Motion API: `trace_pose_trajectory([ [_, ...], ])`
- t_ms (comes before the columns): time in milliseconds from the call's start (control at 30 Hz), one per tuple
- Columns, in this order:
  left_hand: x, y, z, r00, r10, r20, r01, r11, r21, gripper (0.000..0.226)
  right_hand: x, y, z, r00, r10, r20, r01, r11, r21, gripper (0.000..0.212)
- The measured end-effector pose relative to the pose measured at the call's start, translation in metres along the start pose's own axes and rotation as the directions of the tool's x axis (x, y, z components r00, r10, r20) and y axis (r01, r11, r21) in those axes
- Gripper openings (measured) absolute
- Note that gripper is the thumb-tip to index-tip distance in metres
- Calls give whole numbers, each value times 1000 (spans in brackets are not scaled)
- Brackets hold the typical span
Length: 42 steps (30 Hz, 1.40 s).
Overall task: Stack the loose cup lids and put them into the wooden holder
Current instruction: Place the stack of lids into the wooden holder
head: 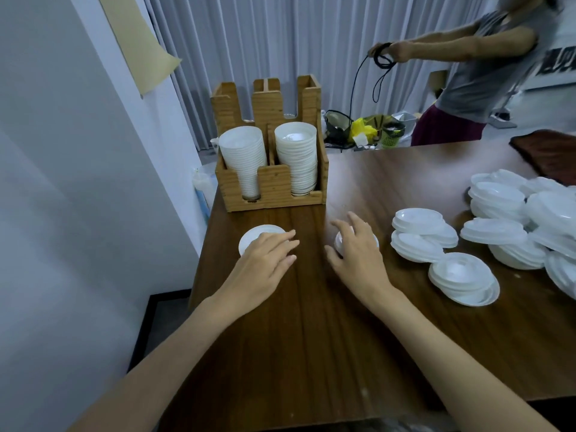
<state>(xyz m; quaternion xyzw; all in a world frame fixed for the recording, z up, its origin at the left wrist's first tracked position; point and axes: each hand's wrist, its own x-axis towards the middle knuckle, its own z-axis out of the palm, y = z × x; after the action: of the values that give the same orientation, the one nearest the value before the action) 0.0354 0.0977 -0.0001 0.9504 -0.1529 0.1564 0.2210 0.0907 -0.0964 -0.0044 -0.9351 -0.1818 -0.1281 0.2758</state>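
A dark wooden table [311,322] fills the lower and right part of the frame. Along its right edge lies a heap of loose white lids [511,226], some in short, slumped piles. The wooden holder [274,188] stands at the table's upper-left corner. A tall white stack [244,157] leans in its front left compartment and another [296,154] sits in the front right one. The left hand [268,254], below the holder, rests with straight, relaxed fingers on a single lid [258,233] and holds nothing. The right hand [355,244], at centre, lies over a small lid pile [339,243] with fingers spread and lightly bent, the thumb at the pile's near edge. At upper right a second person's grey shirt [486,73] carries dark lettering, too blurred to read.
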Motion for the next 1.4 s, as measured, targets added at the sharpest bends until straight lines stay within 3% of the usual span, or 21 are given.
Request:
trace_pose_trajectory([
  [133,23,31,19,992,111,65,-112,994,6,37,0,23,-6,985,82,151,-68,993,-97,56],
  [233,35,37,32,989,35,147,-32,999,-20,52,-8,25,-14,992,58,114,-51,996,-71,65],
  [333,35,38,35,985,15,170,6,992,-125,65,-21,14,-29,989,130,66,-144,939,313,60],
  [400,34,44,33,997,22,72,-2,963,-268,51,-28,9,-42,977,173,127,-214,834,508,47],
  [467,36,51,31,999,-42,-26,28,924,-382,23,-33,11,-47,966,168,199,-252,792,556,36],
  [500,39,53,30,994,-101,-31,79,907,-414,13,-35,13,-47,968,170,185,-245,801,547,31],
  [567,44,56,29,974,-224,38,220,883,-415,9,-39,16,-48,980,200,-5,-177,880,441,24],
  [667,46,51,32,941,-309,140,339,867,-366,11,-42,28,-54,917,95,-386,-101,995,4,21],
  [700,45,50,32,935,-319,153,353,864,-359,11,-42,37,-56,896,48,-441,-113,986,-122,25],
  [767,42,50,33,932,-322,167,361,866,-347,10,-41,55,-59,916,41,-399,-156,952,-262,40],
  [867,39,51,36,942,-304,142,332,903,-272,13,-40,77,-58,940,83,-330,-197,923,-331,48],
  [967,38,54,36,956,-291,44,294,929,-224,19,-40,85,-60,907,37,-420,-169,944,-282,36],
  [1100,47,67,31,954,-298,-44,264,897,-354,12,-43,77,-59,817,-97,-569,-8,984,-179,30],
  [1200,54,84,26,935,-318,157,349,751,-561,27,-46,58,-53,728,-281,-625,150,955,-254,19],
  [1267,57,94,26,894,-307,326,447,543,-711,36,-48,49,-48,694,-359,-624,211,930,-300,18],
  [1400,58,91,26,819,-375,435,513,136,-848,22,-50,42,-39,666,-461,-587,309,886,-345,18],
])
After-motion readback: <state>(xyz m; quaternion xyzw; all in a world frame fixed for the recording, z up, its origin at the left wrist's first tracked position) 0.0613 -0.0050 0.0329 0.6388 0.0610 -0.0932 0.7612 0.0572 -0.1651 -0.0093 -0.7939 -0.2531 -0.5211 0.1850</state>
